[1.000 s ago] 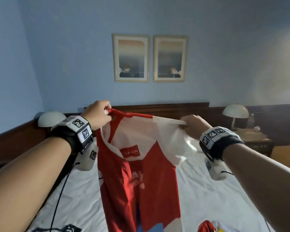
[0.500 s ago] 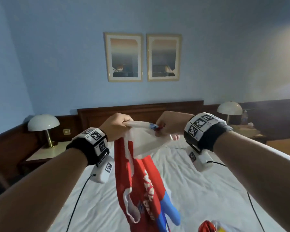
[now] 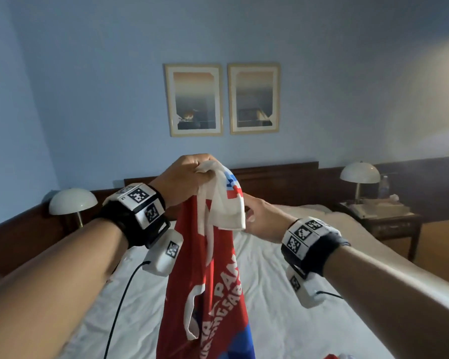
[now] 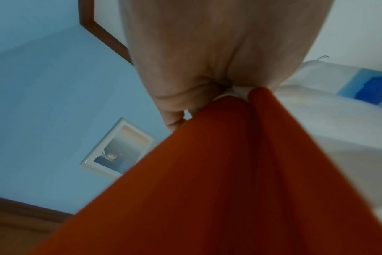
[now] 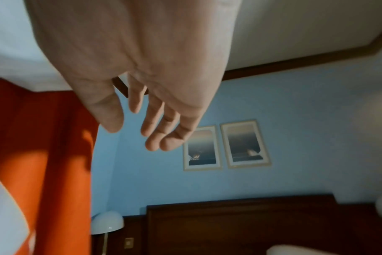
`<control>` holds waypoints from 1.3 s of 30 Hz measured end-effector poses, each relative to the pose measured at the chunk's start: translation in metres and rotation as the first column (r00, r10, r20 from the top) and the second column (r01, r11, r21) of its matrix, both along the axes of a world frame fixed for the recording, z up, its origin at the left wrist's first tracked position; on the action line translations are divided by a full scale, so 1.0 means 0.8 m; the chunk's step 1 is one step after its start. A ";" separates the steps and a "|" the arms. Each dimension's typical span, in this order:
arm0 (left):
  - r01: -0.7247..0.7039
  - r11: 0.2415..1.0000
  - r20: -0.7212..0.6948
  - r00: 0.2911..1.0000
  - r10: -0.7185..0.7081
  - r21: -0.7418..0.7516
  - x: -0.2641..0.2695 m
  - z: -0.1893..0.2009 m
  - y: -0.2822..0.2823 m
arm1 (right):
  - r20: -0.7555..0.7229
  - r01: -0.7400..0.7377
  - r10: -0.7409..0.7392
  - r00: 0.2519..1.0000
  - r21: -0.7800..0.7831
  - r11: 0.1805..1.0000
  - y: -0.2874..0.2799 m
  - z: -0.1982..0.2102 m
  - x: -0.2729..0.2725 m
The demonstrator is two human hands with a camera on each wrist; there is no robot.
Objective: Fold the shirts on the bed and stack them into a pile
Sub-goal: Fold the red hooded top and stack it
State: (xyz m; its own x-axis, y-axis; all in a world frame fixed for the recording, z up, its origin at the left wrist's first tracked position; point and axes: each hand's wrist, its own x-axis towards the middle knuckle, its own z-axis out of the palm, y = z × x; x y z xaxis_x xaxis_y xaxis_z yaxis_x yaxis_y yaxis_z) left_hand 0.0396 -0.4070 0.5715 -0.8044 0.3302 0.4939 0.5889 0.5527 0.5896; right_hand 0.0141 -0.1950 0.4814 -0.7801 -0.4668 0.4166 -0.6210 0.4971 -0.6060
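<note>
Shirt (image 3: 205,281) bunched in left grip (image 3: 184,177) | right grip (image 3: 262,218) spread, empty | bed (image 3: 283,294) below | lamps (image 3: 73,203) flank headboard (image 3: 283,177)

Partial white letters "PAN" on the hanging red shirt (image 3: 213,294), rest of lettering creased, unreadable

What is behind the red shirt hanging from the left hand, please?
Behind the red shirt held by the left hand: white bed and dark headboard. The bed directly behind it is covered.
</note>
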 end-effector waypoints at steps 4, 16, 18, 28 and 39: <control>0.036 0.999 0.075 0.997 -0.033 -0.029 0.015 0.003 0.003 | 0.181 -0.185 0.191 0.965 -0.051 0.981 -0.031 -0.009 0.009; -0.043 0.999 0.039 0.998 0.043 0.001 0.031 0.017 -0.019 | 0.229 -0.122 0.106 0.968 0.057 0.991 -0.037 -0.037 0.007; -0.035 0.999 0.036 0.999 0.034 0.018 0.032 0.020 -0.023 | 0.225 -0.079 0.082 0.971 -0.024 0.997 -0.028 -0.036 0.006; -0.019 0.994 0.077 0.997 0.011 0.106 0.021 0.010 -0.052 | 0.266 0.031 0.001 0.964 -0.116 0.993 0.025 -0.029 -0.002; -0.048 0.999 0.269 0.962 0.045 0.004 -0.002 -0.036 -0.102 | -0.050 0.284 -0.284 0.958 -0.003 0.959 0.066 -0.032 -0.014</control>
